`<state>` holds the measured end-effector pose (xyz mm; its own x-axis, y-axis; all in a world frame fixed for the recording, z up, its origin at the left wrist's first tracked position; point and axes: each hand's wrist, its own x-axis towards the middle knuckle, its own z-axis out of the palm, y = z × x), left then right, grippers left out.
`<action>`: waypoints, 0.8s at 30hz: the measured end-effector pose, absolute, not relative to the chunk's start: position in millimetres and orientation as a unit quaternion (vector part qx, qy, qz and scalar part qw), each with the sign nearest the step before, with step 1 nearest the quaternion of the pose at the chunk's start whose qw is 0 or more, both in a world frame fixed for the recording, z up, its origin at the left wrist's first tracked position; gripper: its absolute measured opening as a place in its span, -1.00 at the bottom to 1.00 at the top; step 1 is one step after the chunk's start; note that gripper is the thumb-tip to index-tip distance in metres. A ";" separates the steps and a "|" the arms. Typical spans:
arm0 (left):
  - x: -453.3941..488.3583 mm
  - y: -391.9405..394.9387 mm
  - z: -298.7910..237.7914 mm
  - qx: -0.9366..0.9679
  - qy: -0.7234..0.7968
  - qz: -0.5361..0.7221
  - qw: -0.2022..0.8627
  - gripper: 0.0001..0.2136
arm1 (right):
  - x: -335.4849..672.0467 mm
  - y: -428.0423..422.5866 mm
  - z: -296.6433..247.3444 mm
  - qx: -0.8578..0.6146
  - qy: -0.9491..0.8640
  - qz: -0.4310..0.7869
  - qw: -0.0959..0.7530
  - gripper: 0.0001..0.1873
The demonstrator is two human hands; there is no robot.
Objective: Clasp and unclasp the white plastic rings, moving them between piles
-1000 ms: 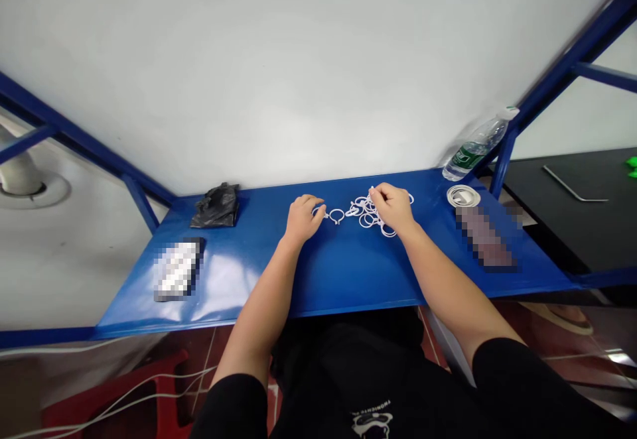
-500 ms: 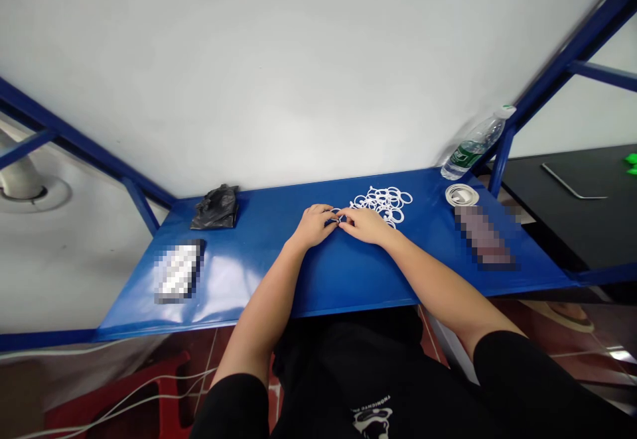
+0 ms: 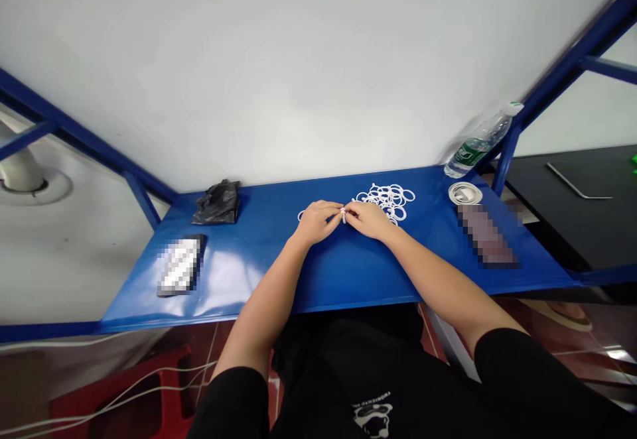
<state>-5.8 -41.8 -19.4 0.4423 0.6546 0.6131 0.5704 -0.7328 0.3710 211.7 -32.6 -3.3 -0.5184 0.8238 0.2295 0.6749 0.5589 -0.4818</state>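
My left hand (image 3: 317, 222) and my right hand (image 3: 369, 219) meet above the blue tabletop, fingertips pinched from both sides on a small white ring (image 3: 343, 215). It shows nearly edge-on between them, and fingers cover part of it. Just beyond my right hand lies a loose pile of white rings (image 3: 385, 195), some with small knobs. Part of another white ring (image 3: 300, 215) peeks out at the left of my left hand; the rest is hidden behind the hand.
On the left of the blue table (image 3: 269, 273) are a crumpled black plastic bag (image 3: 217, 202) and a blurred-out flat item (image 3: 180, 265). To the right stand a water bottle (image 3: 478, 144), a coiled white strap (image 3: 465, 193) and another blurred object (image 3: 486, 235). Blue frame bars flank both sides.
The ring between my fingers showed as an open loop and now appears edge-on. A ring edge has come into sight left of my left hand. The view has shifted slightly.
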 end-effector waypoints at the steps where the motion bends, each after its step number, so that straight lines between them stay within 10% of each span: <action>1: -5.5 -42.2 -18.9 0.847 0.359 0.389 0.054 -0.80 | 212.3 -32.0 -3.7 -0.436 -0.855 0.173 0.223 -0.81; 24: -6.3 -42.2 -19.1 0.848 0.377 0.364 0.081 -0.75 | 216.2 -34.3 5.0 -0.396 -0.887 0.142 0.191 -0.67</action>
<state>-6.3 -42.2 -19.1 0.4500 0.6985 0.5563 0.5809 -0.7021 0.4117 216.2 -34.3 5.0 -0.6131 0.7566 0.2271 0.6481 0.6462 -0.4030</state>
